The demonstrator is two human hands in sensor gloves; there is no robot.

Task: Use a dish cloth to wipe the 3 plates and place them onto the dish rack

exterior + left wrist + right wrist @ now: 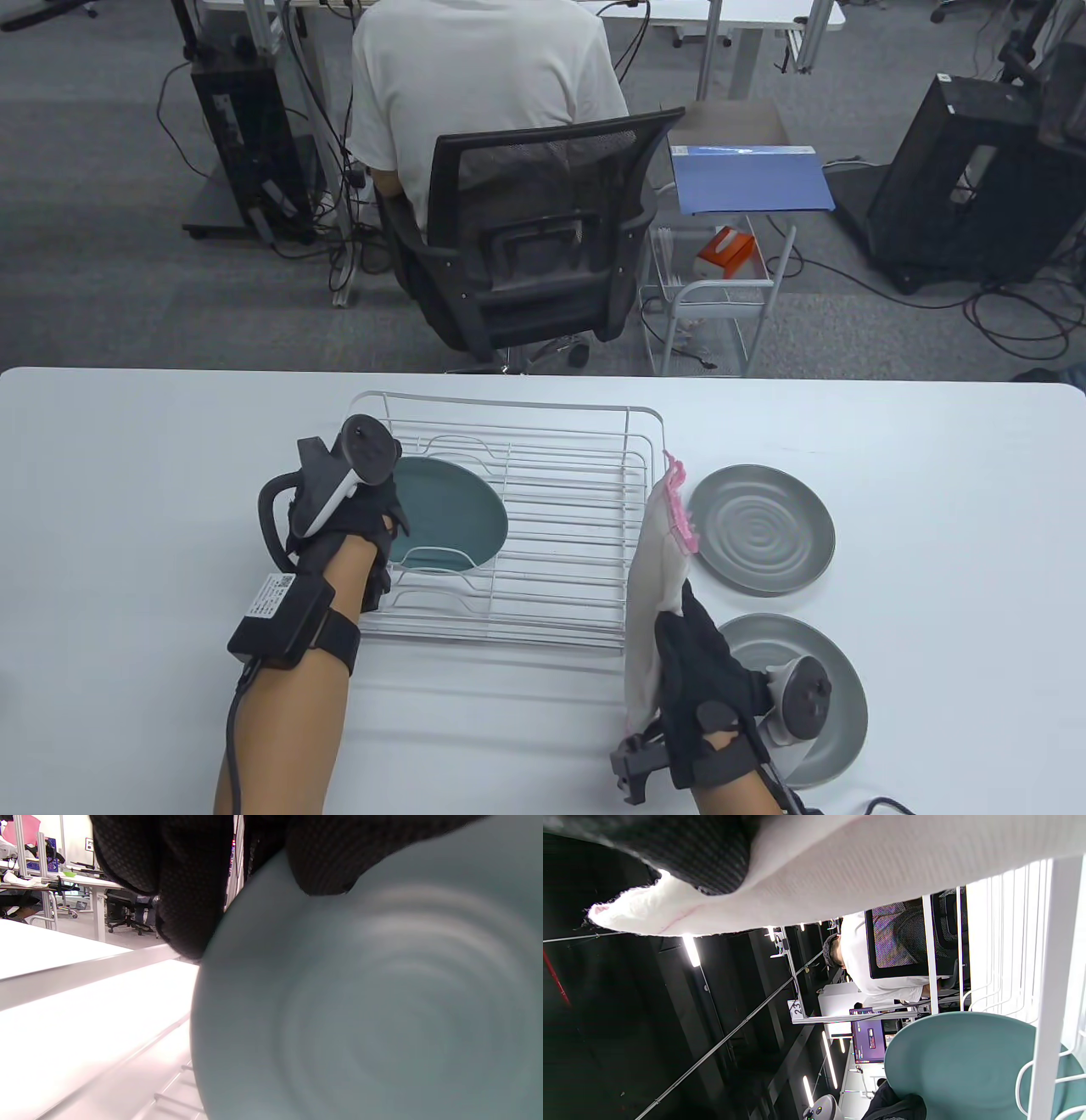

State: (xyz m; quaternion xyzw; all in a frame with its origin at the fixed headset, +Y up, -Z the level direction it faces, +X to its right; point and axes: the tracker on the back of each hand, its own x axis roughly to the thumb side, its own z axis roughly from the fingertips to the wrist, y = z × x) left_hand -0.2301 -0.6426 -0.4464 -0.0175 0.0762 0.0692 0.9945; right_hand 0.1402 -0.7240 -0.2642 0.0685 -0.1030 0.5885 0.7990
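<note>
Nearest me on the white bench (127, 526), my right hand (696, 671) grips a white dish cloth with a pink fringed edge (657, 577), fingers curled round its lower part so it stands up beside the rack. Partly under that hand lies a round grey plate with ringed centre (836, 705), flat on the bench. Just beyond it sits a second grey ringed plate (761, 527), also flat, close to the rack's right side.

My left hand (352, 518) holds the round teal plate (454, 514) by its left rim. In the left wrist view a gloved thumb (322, 861) presses on the plate's face while fingers wrap behind the edge, so the grip is a pinch. The plate leans inside the white wire dish rack (577, 543) at its left end, among the slot wires.

I judge this to be the racking of the first plate, with two grey ones not yet done. Next I need to let go once the teal plate stands on its own, then reach for a grey plate and bring the cloth to it.

A label on my left wrist strap is too small to read. In the right wrist view a tag on a far frame reads "23".
</note>
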